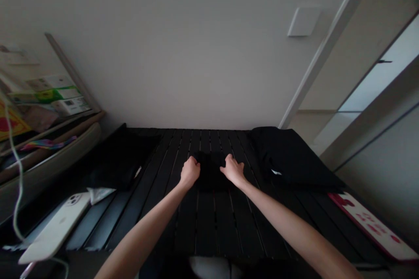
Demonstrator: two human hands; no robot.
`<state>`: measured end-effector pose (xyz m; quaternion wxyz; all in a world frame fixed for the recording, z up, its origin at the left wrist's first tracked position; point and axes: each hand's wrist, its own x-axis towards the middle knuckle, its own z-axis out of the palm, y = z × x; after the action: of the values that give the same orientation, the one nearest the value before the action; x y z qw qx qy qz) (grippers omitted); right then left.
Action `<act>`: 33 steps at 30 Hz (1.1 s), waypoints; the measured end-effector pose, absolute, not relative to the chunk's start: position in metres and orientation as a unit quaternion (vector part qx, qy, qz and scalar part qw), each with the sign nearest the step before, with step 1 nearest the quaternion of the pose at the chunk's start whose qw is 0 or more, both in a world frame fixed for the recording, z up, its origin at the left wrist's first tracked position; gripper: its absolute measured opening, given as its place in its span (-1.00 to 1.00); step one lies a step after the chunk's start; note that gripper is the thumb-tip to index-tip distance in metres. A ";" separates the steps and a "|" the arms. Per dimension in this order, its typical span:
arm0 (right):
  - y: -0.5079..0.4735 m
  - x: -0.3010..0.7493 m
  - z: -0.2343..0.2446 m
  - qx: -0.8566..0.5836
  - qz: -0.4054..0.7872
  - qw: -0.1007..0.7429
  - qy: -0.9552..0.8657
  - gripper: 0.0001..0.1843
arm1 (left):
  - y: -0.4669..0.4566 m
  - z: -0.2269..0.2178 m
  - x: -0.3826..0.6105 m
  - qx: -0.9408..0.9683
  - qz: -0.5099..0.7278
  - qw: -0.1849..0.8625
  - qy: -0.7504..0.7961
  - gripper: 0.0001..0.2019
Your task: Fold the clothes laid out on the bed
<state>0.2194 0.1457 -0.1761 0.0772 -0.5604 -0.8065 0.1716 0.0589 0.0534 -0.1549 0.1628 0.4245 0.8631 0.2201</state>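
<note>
A small piece of folded black cloth (212,176) lies on the dark slatted tabletop (206,222), directly between my two hands. Its outline is hard to make out against the dark slats. My left hand (190,171) is closed at the cloth's left edge, fingers curled in as if round the fabric. At the right edge my right hand (233,168) rests against the cloth, thumb and fingers apart. Both forearms reach forward over the table.
Black folded fabric (114,161) lies on the left, another black folded piece (291,157) on the right. A white phone (57,226) with a white cable (20,183) is front left. A red-and-white board (373,224) sits front right. A pale wall (203,52) stands behind.
</note>
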 end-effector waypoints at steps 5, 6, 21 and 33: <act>0.142 0.223 -0.165 -0.577 0.215 0.071 -0.785 -0.55 | 0.056 -0.150 0.067 0.413 0.273 0.150 0.856 -0.82; 0.143 0.226 -0.162 -0.577 0.216 0.076 -0.784 -0.56 | 0.057 -0.148 0.070 0.416 0.286 0.145 0.851 -0.79; 0.224 0.371 -0.040 -0.653 -0.202 0.275 -0.676 -0.57 | 0.175 -0.097 0.236 0.544 0.541 0.436 0.470 -0.13; 0.170 0.301 -0.169 -0.464 -0.073 0.180 -0.864 -0.45 | 0.095 -0.155 0.106 0.554 0.185 0.003 0.811 -0.52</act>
<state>0.3009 0.1700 -0.1688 0.1804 -0.4638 -0.8643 -0.0733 0.1058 0.0952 -0.1548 0.0032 0.5541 0.8115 0.1855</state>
